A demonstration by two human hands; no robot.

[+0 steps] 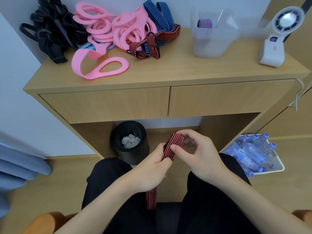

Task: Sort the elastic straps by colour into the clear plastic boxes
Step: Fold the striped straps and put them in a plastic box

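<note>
the red strap is sitting low over the lap, left grip clenching its middle, right grip pinching the folded top. Tail's dangling loose, so the fold's likely springing open before reaching the box up on the bench

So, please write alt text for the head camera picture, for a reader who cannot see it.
A seated person's left hand and right hand hold a red-and-black strap over the lap. On the wooden desk ahead lie black straps, pink straps and striped straps, and a clear plastic box with a striped strap inside.
</note>
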